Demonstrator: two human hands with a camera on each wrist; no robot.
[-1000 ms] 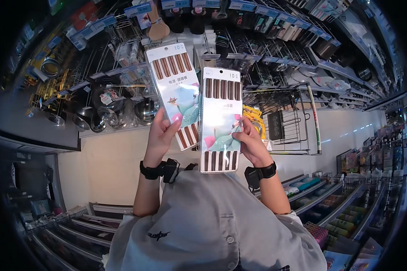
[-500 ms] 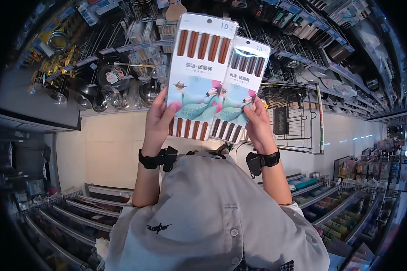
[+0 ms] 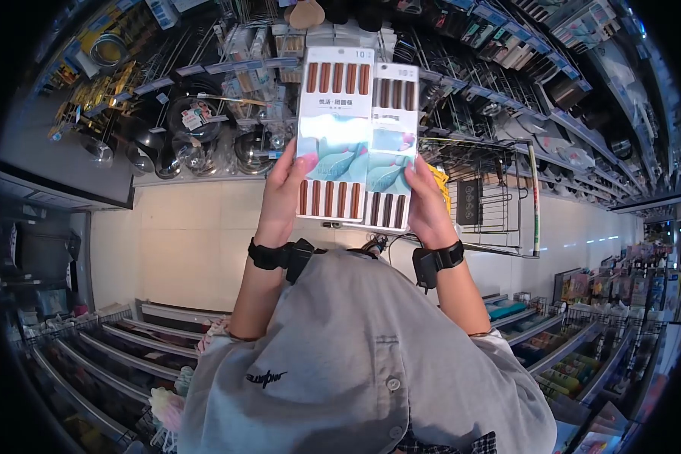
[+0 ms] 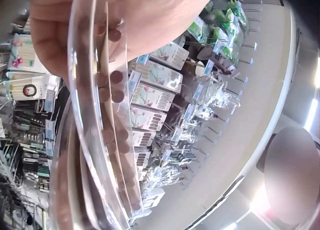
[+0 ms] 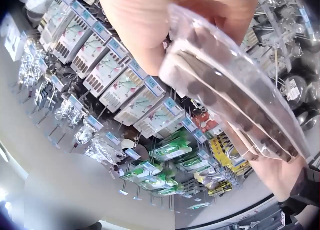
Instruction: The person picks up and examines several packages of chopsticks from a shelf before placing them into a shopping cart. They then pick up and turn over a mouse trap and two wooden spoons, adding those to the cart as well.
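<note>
Two flat packs of brown chopsticks are held up in front of the shop shelves. My left hand (image 3: 286,189) grips the left pack (image 3: 333,113) at its lower left edge, thumb on the front. The right pack (image 3: 395,113) sits partly behind the left one, and my right hand (image 3: 425,198) grips its lower right edge. In the left wrist view the clear pack edge (image 4: 95,140) runs down from my left hand (image 4: 125,25). The right wrist view has the chopstick ends inside the clear pack (image 5: 230,100) under my right hand (image 5: 165,25).
Hanging racks of kitchenware fill the wall ahead: pot lids and pans (image 3: 189,136), more chopstick packs (image 5: 125,90), and a wire basket (image 3: 492,197) at right. Low shelves (image 3: 113,371) flank the pale floor (image 3: 181,242) on both sides of the aisle.
The two packs have been drawn closer together and straightened, overlapping side by side. Earlier they were held apart, then tilted. Both hands keep their grip.
</note>
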